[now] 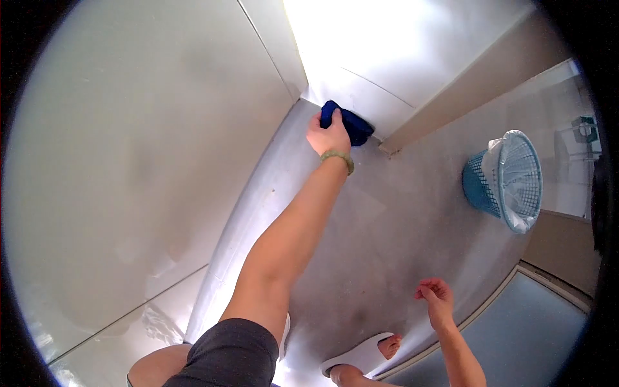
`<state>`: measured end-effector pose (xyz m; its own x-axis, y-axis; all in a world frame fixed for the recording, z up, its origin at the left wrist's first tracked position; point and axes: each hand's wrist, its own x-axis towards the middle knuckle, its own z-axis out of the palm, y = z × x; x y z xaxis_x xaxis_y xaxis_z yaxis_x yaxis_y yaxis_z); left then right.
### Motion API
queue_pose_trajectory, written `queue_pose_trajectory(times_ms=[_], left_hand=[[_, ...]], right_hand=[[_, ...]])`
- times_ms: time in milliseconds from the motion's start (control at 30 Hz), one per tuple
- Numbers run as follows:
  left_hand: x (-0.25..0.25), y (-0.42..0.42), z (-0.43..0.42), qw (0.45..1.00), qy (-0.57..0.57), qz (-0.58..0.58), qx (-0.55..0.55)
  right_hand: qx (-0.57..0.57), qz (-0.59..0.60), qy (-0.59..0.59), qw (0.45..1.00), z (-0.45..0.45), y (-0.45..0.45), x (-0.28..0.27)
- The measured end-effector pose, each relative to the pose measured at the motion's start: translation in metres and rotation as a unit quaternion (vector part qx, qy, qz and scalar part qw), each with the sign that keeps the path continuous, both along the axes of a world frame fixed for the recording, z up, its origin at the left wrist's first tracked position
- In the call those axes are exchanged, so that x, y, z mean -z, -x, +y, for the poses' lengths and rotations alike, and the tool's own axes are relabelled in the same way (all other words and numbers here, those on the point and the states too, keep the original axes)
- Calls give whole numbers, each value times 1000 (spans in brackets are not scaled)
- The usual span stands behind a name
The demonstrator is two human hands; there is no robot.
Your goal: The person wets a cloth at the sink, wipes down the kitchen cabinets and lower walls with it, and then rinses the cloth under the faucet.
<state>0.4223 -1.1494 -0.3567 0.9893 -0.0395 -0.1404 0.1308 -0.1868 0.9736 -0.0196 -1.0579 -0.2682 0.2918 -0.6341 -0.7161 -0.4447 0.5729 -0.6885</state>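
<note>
My left hand (pixel 329 134), with a green beaded bracelet at its wrist, reaches far forward and grips a dark blue cloth (pixel 356 127). The cloth is bunched low against the white wall panel (pixel 380 97), where it meets the grey floor (pixel 374 219). Lower right, my right hand (pixel 436 298) hangs above the floor, its fingers curled in together with nothing visible in them.
A blue mesh basket (pixel 482 184) with a clear plastic liner stands on the floor at the right. A large glossy panel (pixel 142 148) fills the left. Near the bottom is a foot in a white slipper (pixel 358 357). A pale blue framed panel (pixel 516 329) lies lower right.
</note>
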Motion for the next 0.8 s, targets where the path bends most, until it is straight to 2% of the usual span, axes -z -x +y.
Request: queue_pose_trajectory(times_ms=[33,133,200,267,300,333,400,433,467,500,533,567,600,633,667,700,800], left_hand=[[-3,1,-4,1000,19,-7,-15],[-16,-7,-6,995,-79,14,-61],[-10,-26,-15,992,-31,58,-111],[-12,-41,-19,990,13,8,-142],[-17,-43,-16,994,53,19,-97],[-20,-33,-16,995,13,-85,-52],[-22,0,-3,955,-68,-286,43],[-26,12,15,924,-99,-329,166],[-14,10,29,852,-166,-433,245],[-4,-1,41,731,-277,-521,343],[-2,-13,54,577,-373,-587,429],[-7,-23,58,465,-462,-626,422],[-17,-32,60,401,-538,-624,401],[15,-61,66,345,-603,-644,320],[-35,-55,70,194,-716,-571,352],[-56,-65,75,135,-756,-501,399],[-69,-43,117,15,-795,-490,359]], right_hand=[[3,-4,0,1000,-1,0,0],[10,-11,-1,1000,1,4,-5],[13,-13,10,1000,1,7,-10],[17,-14,28,999,4,11,-17],[21,-11,25,999,3,11,-22],[26,-9,23,999,3,8,-28],[37,-5,23,999,6,9,-33],[41,-4,27,999,6,12,-32],[47,-4,32,998,6,15,-31],[35,-7,38,999,4,18,-30],[26,-8,41,999,2,20,-29],[20,-9,41,999,3,21,-29],[1,-17,50,999,3,21,-27],[-16,-26,59,998,2,21,-27],[-14,-25,61,998,3,14,-30],[-11,-24,63,998,4,5,-36],[-21,-44,61,997,3,-11,-40]])
